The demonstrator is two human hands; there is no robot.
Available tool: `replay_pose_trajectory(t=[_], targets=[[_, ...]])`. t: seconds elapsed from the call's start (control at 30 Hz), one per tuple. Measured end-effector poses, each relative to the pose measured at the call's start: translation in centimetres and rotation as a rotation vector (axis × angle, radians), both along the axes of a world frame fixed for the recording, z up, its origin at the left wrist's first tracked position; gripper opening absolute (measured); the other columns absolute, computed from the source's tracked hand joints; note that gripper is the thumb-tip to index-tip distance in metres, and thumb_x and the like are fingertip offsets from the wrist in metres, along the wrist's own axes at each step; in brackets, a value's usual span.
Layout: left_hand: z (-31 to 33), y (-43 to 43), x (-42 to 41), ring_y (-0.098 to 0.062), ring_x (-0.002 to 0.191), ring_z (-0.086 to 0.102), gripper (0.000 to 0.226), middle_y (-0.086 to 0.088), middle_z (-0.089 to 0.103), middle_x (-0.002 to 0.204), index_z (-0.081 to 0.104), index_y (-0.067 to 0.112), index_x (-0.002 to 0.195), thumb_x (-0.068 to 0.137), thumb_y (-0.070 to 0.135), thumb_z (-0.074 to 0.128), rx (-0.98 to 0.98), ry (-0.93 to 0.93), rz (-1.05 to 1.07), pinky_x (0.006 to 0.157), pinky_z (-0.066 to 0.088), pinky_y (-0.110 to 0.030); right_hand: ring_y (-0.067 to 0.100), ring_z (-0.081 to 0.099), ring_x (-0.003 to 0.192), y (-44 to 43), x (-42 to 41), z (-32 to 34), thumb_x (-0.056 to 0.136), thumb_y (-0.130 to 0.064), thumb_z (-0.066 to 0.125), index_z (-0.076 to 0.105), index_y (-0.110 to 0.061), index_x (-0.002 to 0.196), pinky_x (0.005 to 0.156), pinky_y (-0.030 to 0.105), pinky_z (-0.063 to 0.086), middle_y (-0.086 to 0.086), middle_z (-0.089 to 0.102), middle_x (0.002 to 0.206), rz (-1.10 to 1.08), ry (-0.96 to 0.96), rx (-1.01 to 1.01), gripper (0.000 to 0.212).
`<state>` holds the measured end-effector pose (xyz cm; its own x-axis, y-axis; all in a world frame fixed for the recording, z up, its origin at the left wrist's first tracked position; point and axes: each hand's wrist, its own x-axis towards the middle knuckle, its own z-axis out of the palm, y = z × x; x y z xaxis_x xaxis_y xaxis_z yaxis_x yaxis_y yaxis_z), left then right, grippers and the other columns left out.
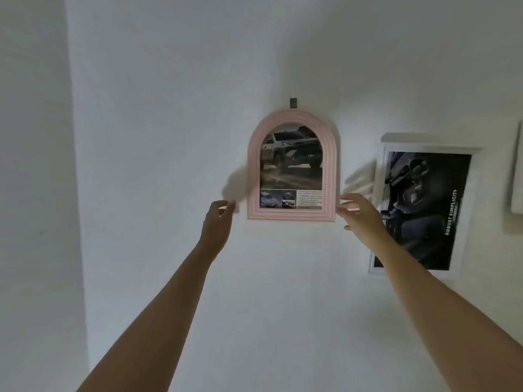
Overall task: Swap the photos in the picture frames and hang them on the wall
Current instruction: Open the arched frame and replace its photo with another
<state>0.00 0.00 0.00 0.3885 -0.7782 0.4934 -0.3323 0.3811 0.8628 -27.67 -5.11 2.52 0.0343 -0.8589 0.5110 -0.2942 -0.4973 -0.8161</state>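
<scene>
A pink arched picture frame (293,215) hangs upright on the white wall from a small dark hook (293,103). It holds a photo of a pickup truck (291,165) with small pictures and text below. My left hand (218,219) hovers just left of the frame's lower left corner, fingers curled and apart, not touching it. My right hand (359,212) is at the lower right corner, fingertips at the frame's edge. A white rectangular frame (380,199) with a dark car-interior photo (424,210) hangs to the right.
The white wall (169,137) meets another wall at a corner (75,193) on the left. Part of a pale framed object (516,179) shows at the far right edge.
</scene>
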Motion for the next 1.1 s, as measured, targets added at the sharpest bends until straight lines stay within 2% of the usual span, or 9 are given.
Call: replay_pose_trajectory(t=[0.13, 0.27, 0.37, 0.47, 0.67, 0.8, 0.87, 1.0, 1.1], targets=[[0.4, -1.6, -0.4, -0.023, 0.106, 0.054, 0.042, -0.007, 0.052, 0.118, 0.036, 0.02, 0.134, 0.095, 0.036, 0.045, -0.122, 0.062, -0.106, 0.089, 0.042, -0.032, 0.017, 0.052, 0.095, -1.8, 1.8, 0.9, 0.089, -0.016, 0.059, 0.047, -0.019, 0.125, 0.067, 0.019, 0.041, 0.006, 0.052, 0.121, -0.068, -0.124, -0.161, 0.038], [0.4, -3.6, -1.6, -0.018, 0.093, 0.055, 0.046, -0.004, 0.052, 0.108, 0.03, 0.019, 0.137, 0.096, 0.026, 0.048, -0.151, 0.063, -0.173, 0.08, 0.045, -0.024, 0.014, 0.05, 0.103, -3.7, 3.5, 1.0, 0.092, -0.01, 0.053, 0.041, -0.018, 0.131, 0.076, 0.013, 0.041, 0.007, 0.052, 0.124, 0.018, -0.297, -0.172, 0.042], [0.4, -4.5, -2.3, -0.01, 0.078, 0.052, 0.048, -0.007, 0.052, 0.102, 0.029, 0.018, 0.139, 0.095, 0.019, 0.049, -0.193, -0.006, -0.147, 0.065, 0.047, -0.012, 0.012, 0.047, 0.106, -4.4, 4.4, 0.7, 0.094, -0.007, 0.047, 0.037, -0.019, 0.135, 0.068, 0.001, 0.042, 0.001, 0.047, 0.123, 0.071, -0.358, -0.18, 0.043], [0.6, -4.9, -2.5, -0.012, 0.091, 0.055, 0.048, -0.005, 0.052, 0.115, 0.028, 0.019, 0.142, 0.097, 0.015, 0.045, -0.273, -0.055, -0.199, 0.072, 0.048, -0.008, 0.011, 0.049, 0.104, -4.6, 4.8, 0.4, 0.095, -0.007, 0.045, 0.038, -0.02, 0.136, 0.068, 0.002, 0.045, 0.001, 0.048, 0.123, 0.096, -0.409, -0.22, 0.043], [2.0, -3.5, -3.5, -0.019, 0.124, 0.047, 0.047, -0.001, 0.033, 0.146, 0.015, 0.034, 0.144, 0.101, 0.026, 0.033, -0.377, 0.013, -0.268, 0.098, 0.048, -0.033, 0.002, 0.055, 0.093, -2.9, 4.1, 1.5, 0.094, -0.003, 0.046, 0.039, -0.025, 0.135, 0.074, 0.006, 0.045, -0.009, 0.057, 0.107, 0.189, -0.409, -0.311, 0.046], [0.6, -1.3, -3.9, -0.019, 0.122, 0.05, 0.049, 0.003, 0.035, 0.146, 0.017, 0.033, 0.144, 0.1, 0.022, 0.036, -0.394, 0.036, -0.294, 0.096, 0.049, -0.035, 0.012, 0.05, 0.119, -1.1, 1.7, 0.1, 0.094, -0.018, 0.05, 0.04, -0.04, 0.133, 0.104, 0.032, 0.04, -0.005, 0.046, 0.139, 0.284, -0.322, -0.306, 0.046], [-1.8, -0.5, -4.0, -0.024, 0.125, 0.048, 0.05, 0.001, 0.033, 0.148, 0.019, 0.038, 0.143, 0.1, 0.023, 0.039, -0.347, 0.047, -0.324, 0.099, 0.047, -0.04, 0.011, 0.042, 0.13, 0.4, 1.0, -2.2, 0.092, -0.025, 0.053, 0.041, -0.049, 0.129, 0.11, 0.039, 0.033, -0.008, 0.037, 0.147, 0.304, -0.34, -0.261, 0.045], [-8.0, 1.5, -5.3, -0.025, 0.128, 0.045, 0.042, 0.001, 0.038, 0.146, 0.028, 0.049, 0.132, 0.094, 0.035, 0.04, -0.22, 0.019, -0.291, 0.103, 0.042, -0.046, -0.012, 0.047, 0.116, 4.4, 1.0, -8.7, 0.093, -0.006, 0.048, 0.038, -0.026, 0.136, 0.11, 0.02, 0.028, -0.011, 0.047, 0.138, 0.214, -0.557, -0.197, 0.049], [-12.6, 3.1, -6.6, -0.025, 0.123, 0.046, 0.042, 0.0, 0.044, 0.131, 0.032, 0.042, 0.135, 0.098, 0.026, 0.042, -0.057, 0.0, -0.176, 0.102, 0.043, -0.045, 0.008, 0.052, 0.11, 7.0, 0.8, -13.9, 0.092, -0.003, 0.049, 0.038, -0.016, 0.139, 0.107, 0.028, 0.033, 0.011, 0.056, 0.117, 0.115, -0.605, -0.13, 0.05]])
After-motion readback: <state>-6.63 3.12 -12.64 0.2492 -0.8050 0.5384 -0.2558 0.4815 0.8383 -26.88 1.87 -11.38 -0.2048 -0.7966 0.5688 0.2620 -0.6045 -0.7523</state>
